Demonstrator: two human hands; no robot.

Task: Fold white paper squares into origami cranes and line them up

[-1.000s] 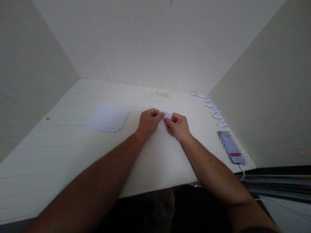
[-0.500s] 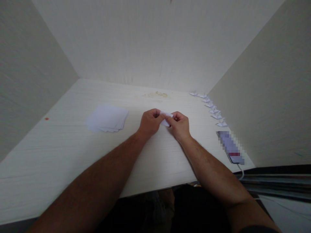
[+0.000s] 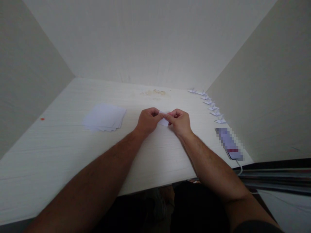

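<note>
A small folded piece of white paper [image 3: 164, 122] is pinched between both hands, a little above or on the white table; I cannot tell which. My left hand [image 3: 149, 121] grips its left side, thumb on top. My right hand [image 3: 180, 121] holds the right side, and the two thumb tips nearly meet over the paper. Fingers cover much of it, so its exact folds are hidden. To the left lies a loose stack of white paper sheets [image 3: 105, 117]. Several folded paper cranes [image 3: 212, 107] stand in a line along the right wall.
A phone [image 3: 228, 142], its screen blurred out, lies at the right edge with a white cable [image 3: 240, 169] plugged in. Walls enclose the table [image 3: 155, 158] at the back and sides. A yellowish worn patch [image 3: 155, 93] marks the back, and a red spot [image 3: 42, 119] the left.
The view has shifted slightly. Both hands keep hold of the paper; the right fingers have shifted a little, and less of the paper's top edge shows between the thumbs.
</note>
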